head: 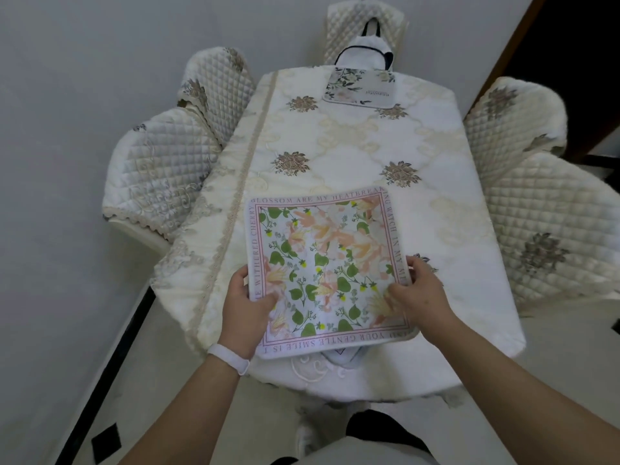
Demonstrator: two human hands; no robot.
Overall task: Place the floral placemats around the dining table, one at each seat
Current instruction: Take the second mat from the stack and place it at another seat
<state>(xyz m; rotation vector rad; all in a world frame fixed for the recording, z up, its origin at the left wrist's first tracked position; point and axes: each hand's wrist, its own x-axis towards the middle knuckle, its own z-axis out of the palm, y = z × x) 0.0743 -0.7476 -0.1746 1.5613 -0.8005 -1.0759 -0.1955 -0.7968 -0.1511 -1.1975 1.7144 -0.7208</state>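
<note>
At the counter's [446, 209] near end, floral placemat [327, 266] lying flat, gripped at both side edges: left hand [246, 302] closed on left edge, right hand [421, 297] on right; second placemat [359, 87] at far end.

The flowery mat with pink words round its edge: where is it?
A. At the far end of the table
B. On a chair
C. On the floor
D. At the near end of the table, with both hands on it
D: the flowery mat lies at the table's near end, with the left hand and right hand holding its sides.
</note>
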